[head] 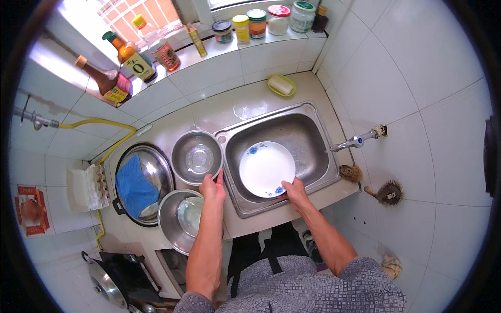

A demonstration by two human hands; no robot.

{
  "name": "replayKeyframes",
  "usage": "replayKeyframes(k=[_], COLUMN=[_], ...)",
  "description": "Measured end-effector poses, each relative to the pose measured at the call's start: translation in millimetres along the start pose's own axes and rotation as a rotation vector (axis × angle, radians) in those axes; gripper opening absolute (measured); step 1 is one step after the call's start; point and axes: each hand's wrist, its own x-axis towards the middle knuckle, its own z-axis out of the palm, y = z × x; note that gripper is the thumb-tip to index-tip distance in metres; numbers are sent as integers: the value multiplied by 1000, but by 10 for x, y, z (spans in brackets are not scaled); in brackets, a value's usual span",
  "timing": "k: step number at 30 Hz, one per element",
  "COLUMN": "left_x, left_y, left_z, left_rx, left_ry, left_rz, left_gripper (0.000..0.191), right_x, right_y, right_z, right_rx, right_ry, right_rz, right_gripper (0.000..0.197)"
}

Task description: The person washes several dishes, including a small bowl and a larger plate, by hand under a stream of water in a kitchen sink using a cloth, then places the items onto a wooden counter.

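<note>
My right hand [294,192] grips the lower right rim of a white plate [266,168] with blue flower prints. The plate is over the stainless steel sink [313,144], face up. My left hand [212,188] holds the near rim of a stainless steel bowl [183,146], which stands on the counter against the sink's left edge and appears to hold clear water. Nearer to me, a larger steel basin [167,219] is partly hidden by my left forearm; something clear, perhaps water, lies in its bottom.
A blue cloth [135,186] lies on a lidded pan [154,160] at the left. The tap [352,143] juts from the right wall near a scrubber [351,173]. Behind the sink sits a soap dish [291,83]. Bottles [137,64] and jars [278,21] line the sill.
</note>
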Motion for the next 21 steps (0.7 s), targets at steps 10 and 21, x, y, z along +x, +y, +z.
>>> replayKeyframes(k=[10,21], left_x=[-430,-625], left_y=[-19,-159], left_z=[-25,178], left_rx=[349,519], left_ry=[-102,-329], left_rz=[105,281], left_gripper=[27,11], right_x=[252,343], right_y=[-120,-186], right_z=[34,-4], right_rx=[-31,0], right_ry=[-99,-99], right_rz=[0,-1], right_gripper=[32,31])
